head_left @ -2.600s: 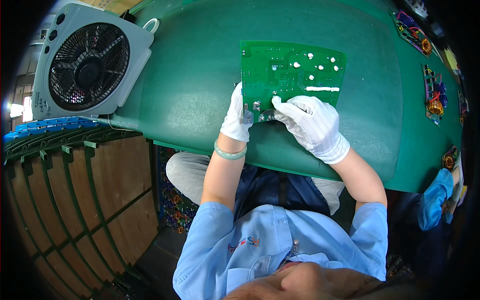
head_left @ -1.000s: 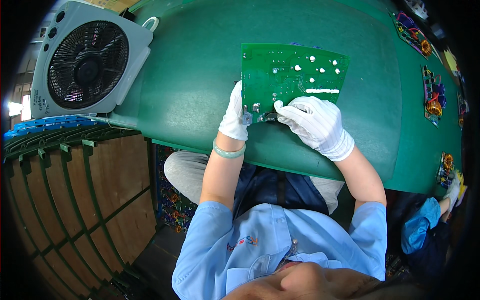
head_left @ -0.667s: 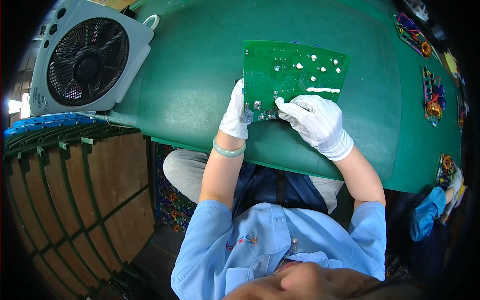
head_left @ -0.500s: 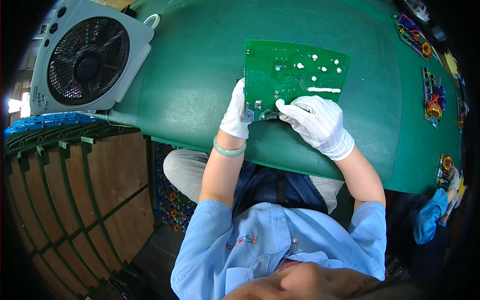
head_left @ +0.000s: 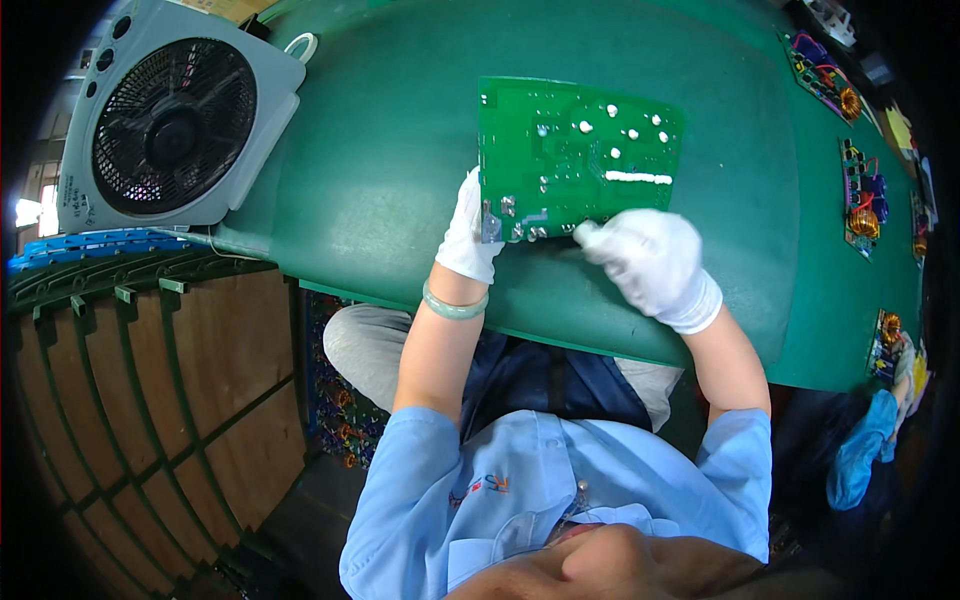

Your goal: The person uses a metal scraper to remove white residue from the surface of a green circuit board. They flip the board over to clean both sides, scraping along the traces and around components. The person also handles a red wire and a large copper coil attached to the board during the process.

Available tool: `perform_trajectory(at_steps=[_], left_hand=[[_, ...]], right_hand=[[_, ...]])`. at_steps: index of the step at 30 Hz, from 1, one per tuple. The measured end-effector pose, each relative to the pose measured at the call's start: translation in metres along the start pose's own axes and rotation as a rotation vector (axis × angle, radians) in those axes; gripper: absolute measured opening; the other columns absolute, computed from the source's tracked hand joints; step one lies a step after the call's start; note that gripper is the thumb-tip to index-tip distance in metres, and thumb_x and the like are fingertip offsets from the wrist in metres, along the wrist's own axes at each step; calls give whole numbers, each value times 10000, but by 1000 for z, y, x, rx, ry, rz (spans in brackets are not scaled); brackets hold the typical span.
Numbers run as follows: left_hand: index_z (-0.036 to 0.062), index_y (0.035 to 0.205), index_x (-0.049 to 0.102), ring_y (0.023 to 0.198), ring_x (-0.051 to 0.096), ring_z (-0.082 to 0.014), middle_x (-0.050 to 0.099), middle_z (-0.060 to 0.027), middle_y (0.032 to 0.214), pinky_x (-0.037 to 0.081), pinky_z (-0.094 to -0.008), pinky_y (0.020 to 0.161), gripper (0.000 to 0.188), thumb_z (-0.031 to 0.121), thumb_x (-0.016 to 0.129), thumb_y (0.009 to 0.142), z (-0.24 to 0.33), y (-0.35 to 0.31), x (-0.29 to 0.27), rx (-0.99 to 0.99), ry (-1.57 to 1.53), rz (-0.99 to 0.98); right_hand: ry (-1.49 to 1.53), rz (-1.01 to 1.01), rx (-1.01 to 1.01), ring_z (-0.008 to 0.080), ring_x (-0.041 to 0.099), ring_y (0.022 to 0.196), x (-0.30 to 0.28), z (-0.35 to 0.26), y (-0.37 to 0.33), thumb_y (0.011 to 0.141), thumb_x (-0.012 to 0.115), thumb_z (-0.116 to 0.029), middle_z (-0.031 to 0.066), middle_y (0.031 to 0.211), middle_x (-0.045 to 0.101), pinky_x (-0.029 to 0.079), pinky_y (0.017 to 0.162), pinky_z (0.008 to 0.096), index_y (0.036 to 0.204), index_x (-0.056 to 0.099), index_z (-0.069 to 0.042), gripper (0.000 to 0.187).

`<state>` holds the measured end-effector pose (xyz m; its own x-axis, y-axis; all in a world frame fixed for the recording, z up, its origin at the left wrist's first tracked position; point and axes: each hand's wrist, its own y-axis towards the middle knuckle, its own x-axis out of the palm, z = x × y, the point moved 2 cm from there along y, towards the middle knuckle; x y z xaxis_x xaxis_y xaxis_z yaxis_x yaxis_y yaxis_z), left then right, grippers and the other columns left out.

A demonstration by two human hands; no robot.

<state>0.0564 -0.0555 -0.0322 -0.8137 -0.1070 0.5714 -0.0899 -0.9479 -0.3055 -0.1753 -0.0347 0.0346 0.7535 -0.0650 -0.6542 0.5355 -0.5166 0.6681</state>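
A green circuit board is held up over the table with its solder side facing me. White blobs and one white strip stand out on that face. My left hand, in a white glove, is closed on the board's left edge; its fingers are mostly hidden behind the board. By the lower right edge of the board is my right hand, also in a white glove and smeared by motion. Its fingers are curled, and I cannot make out whether anything is between them.
The table has a green mat. A grey box fan stands at the left. Along the right edge lie several boards with copper coils, among them one circuit board. A wood-panelled rack stands at lower left. Another person's blue sleeve shows at right.
My right hand has moved right and slightly down, off the board's lower edge. The board has shifted a little left in my left hand.
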Motion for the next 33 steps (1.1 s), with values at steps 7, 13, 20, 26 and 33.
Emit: perform_trajectory(at_steps=[7, 13, 20, 26, 33], left_hand=[[49, 1104, 572, 712, 609, -188, 617, -84, 923, 533, -316, 615, 210, 216, 458, 1047, 16, -5, 18, 38, -352, 8], [28, 949, 513, 540, 413, -173, 520, -142, 788, 417, -307, 527, 233, 255, 484, 993, 14, 8, -31, 213, -518, -325], [80, 1051, 547, 589, 505, -194, 600, -100, 911, 410, -336, 492, 226, 289, 466, 1024, 42, -8, -79, 318, -266, -105], [97, 1197, 606, 863, 697, -263, 679, -113, 1069, 534, -438, 501, 396, 415, 423, 1045, 76, -24, -118, 138, -267, 59], [72, 1241, 585, 889, 685, -239, 675, -104, 1125, 585, -414, 636, 333, 321, 465, 1056, 70, -39, -141, 335, -257, 150]], right_hand=[[583, 53, 880, 106, 683, 788, -12, 21, -11, 998, 653, -175, 61, 930, 718, 565, 727, 258, 1161, 640, -3, 237], [1342, 249, 1037, 276, 640, 1165, 30, 62, -27, 1009, 634, -201, 186, 1258, 625, 506, 1061, 418, 1205, 595, 28, 304], [1849, -169, 1229, 385, 432, 1428, 91, -10, -26, 998, 637, -206, 227, 1526, 446, 387, 1173, 535, 1220, 606, 6, 308], [1265, -818, 1011, 349, 469, 1402, 82, -97, -79, 1056, 535, -240, 226, 1475, 503, 436, 1126, 479, 1184, 618, 20, 302], [1426, -306, 1096, 382, 539, 1334, 52, -39, -17, 984, 644, -241, 257, 1475, 504, 460, 1105, 478, 1219, 625, -6, 333]])
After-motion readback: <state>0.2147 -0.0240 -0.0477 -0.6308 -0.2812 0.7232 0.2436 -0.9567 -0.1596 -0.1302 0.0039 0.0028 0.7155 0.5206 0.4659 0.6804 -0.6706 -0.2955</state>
